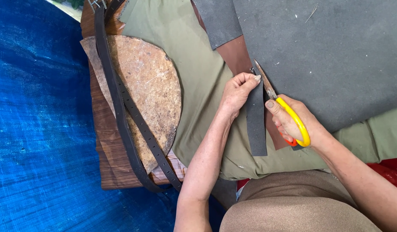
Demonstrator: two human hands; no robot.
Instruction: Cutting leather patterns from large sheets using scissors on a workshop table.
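My right hand (293, 120) grips yellow-handled scissors (288, 114) whose blades point up and left into a large dark grey sheet (336, 56). A narrow grey strip (256, 124) hangs down from the cut, partly freed from the sheet. My left hand (238, 92) pinches the top of that strip just left of the blades. A brown leather piece (235, 53) lies under the grey sheet, over olive green cloth (194, 77).
A dark perforated belt (134, 116) runs over a worn round stone slab (151, 90) on a wooden block (106, 141) at left. Blue tarpaulin (39, 129) covers the ground. My knee in tan fabric (288, 206) is at the bottom.
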